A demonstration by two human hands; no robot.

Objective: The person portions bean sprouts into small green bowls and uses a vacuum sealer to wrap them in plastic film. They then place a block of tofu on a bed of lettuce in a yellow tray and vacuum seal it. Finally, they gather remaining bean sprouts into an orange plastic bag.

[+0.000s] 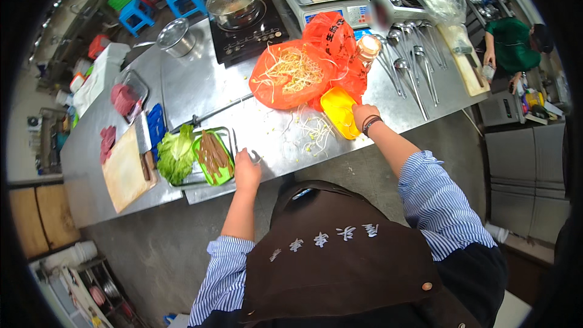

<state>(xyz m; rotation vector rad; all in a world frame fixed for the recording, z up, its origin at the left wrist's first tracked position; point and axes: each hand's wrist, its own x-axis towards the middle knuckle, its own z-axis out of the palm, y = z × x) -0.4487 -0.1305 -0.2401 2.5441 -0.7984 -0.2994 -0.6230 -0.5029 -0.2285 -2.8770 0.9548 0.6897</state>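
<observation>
My left hand is at the right edge of a metal tray, its fingers at the rim; whether it grips the rim cannot be told. That tray holds leafy lettuce and a green plastic dish of brown strips. On the right, my right hand grips the edge of a yellow plastic dish, which is tilted and has a few pale strands in it. Against this dish lies an open red plastic bag of bean sprouts. Loose sprouts lie on the steel table between my hands.
Ladles lie at the right, past a glass jar. A lidded pot sits on an induction cooker beside a scale. Left are a cleaver, a cutting board and raw meat. A person stands far right.
</observation>
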